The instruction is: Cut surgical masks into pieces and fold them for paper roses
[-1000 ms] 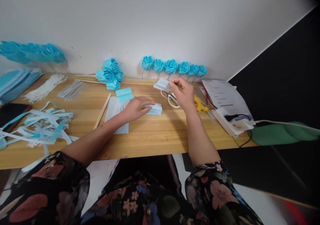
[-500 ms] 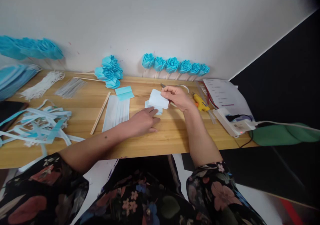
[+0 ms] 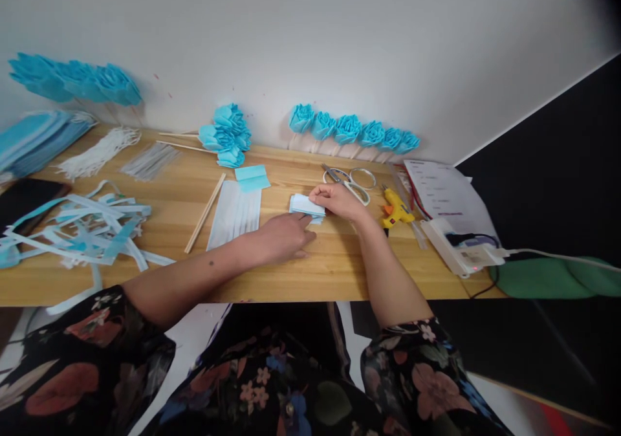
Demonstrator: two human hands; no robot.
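A small stack of pale blue-white fabric pieces lies on the wooden table in front of me. My right hand pinches the top of the stack at its right side, thumb against fingers. From the lower left, my left hand reaches to the stack's near edge, its fingers apart and low over the wood. Scissors with white handles lie just beyond my right hand, partly covered by it. A pleated face mask, with a folded blue piece on its top end, is left of the stack.
Blue fabric flowers on sticks lean along the wall. A yellow glue gun, a white power strip and a printed sheet are on the right. Wooden sticks, cut strips and a mask pile occupy the left.
My right hand has lowered its lifted fabric piece onto the stack, and the pieces lie closer together. The scissors show more now. The whole view has shifted slightly.
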